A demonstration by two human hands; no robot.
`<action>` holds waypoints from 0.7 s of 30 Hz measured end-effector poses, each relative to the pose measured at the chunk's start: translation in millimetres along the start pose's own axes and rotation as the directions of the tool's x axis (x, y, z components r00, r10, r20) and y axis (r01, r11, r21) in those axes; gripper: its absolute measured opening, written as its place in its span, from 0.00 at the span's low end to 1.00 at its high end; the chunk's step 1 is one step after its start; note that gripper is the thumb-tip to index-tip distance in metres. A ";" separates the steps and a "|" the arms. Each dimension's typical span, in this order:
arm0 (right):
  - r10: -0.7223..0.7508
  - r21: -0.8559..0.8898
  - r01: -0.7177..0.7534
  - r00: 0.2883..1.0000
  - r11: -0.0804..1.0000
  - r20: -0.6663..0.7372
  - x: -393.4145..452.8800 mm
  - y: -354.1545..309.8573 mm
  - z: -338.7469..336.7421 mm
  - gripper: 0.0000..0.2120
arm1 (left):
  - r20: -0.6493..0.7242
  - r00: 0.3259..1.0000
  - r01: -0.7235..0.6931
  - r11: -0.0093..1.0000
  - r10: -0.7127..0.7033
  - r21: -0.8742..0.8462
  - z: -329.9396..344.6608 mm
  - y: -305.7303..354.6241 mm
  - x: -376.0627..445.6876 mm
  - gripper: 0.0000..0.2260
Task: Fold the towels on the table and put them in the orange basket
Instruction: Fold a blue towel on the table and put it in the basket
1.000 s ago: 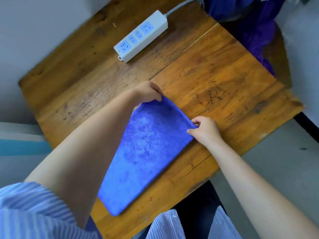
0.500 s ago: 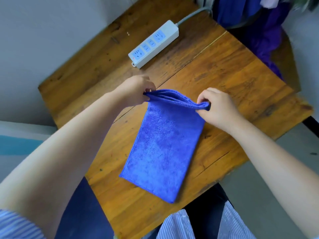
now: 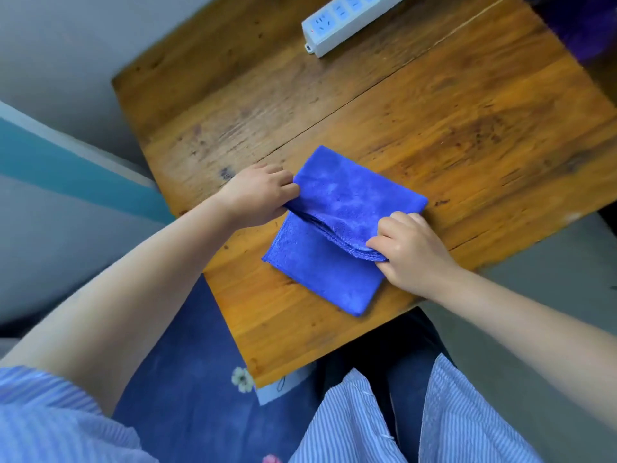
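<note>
1. Towel [image 3: 337,228] first: I'm seeing one blue towel lying on the wooden worktop [image 3: 434,135], near the edge closest to me, and it's sitting doubled over, with the upper flap lying across the lower layer.
2. I'm watching the left hand [image 3: 258,195] working the towel's left side; its fingers [image 3: 287,183] are curling round the edge of the upper flap and pinching it there.
3. I'm watching the right hand [image 3: 410,252] doing the same on the right side; its fingers [image 3: 394,228] are curling over the stitched hem of that flap, gripping it just above the lower layer.
4. Between the two hands the flap's hem is running slantwise across the towel, sagging slightly, and a strip of the lower layer is showing below it, reaching toward the near edge of the worktop.
5. The far end of the towel is lying flat along its fold, with both far corners resting on the wood.
6. Looking further out, I'm spotting a white power strip [image 3: 347,18] lying at the far side of the worktop, well apart from the towel, partly cut off by the top of the view.
7. Down low I'm catching the striped shirt [image 3: 367,422] the person is wearing, and to the left of the worktop dark blue fabric with small flowers [image 3: 200,379] is lying below it.
8. I'm not seeing any orange basket in this view.
</note>
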State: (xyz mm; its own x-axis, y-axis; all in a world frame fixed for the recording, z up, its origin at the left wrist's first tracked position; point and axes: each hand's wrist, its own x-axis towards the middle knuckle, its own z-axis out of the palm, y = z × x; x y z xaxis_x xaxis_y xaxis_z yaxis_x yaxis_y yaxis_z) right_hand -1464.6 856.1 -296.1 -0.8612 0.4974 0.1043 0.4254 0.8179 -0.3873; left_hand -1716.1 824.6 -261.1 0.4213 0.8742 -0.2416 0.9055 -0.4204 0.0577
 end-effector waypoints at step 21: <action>-0.119 0.011 0.118 0.992 0.993 0.049 -47.2 -49.0 67.3 0.12 | 0.359 0.821 0.463 0.885 -0.443 0.034 80.5 40.2 -63.7 0.11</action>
State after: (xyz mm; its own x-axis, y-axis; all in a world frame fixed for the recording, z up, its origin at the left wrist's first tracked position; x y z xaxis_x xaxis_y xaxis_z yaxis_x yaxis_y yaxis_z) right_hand -1463.5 773.1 -343.7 -0.9181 0.3823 0.1047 0.3176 0.8677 -0.3824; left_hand -1710.7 732.4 -321.3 -0.0740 0.8169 -0.5720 0.9953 0.0246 -0.0936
